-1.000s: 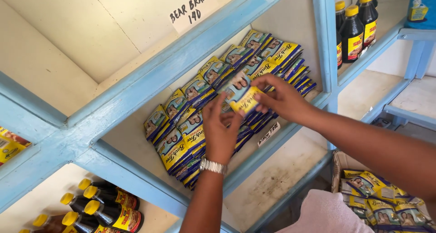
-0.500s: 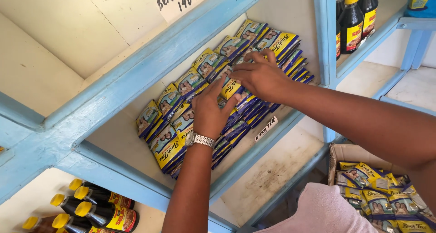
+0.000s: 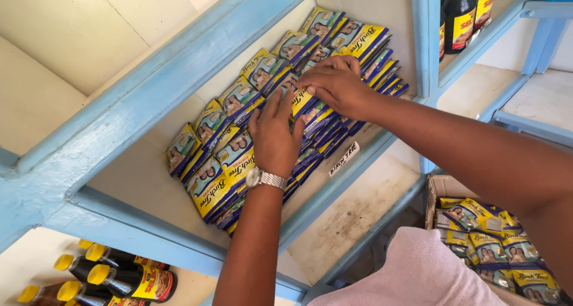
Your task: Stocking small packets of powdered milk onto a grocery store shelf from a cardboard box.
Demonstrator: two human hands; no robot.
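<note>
In the middle of the frame, yellow-and-blue sachets stood in two overlapping rows on the pale blue shelf, and a small white label was on its front edge. The left hand lay flat, fingers apart, on the front row, while the right hand pinched one sachet. Four dark bottles with yellow caps lay at lower left, and a cardboard box of more sachets was at lower right.

A light-blue wooden shelf unit is carrying it all. Rows of yellow-and-blue sachets are lying overlapped on its middle board, running back to the divider. Dark bottles with yellow caps are lying on the board below, and more dark bottles are standing in the next compartment.
</note>
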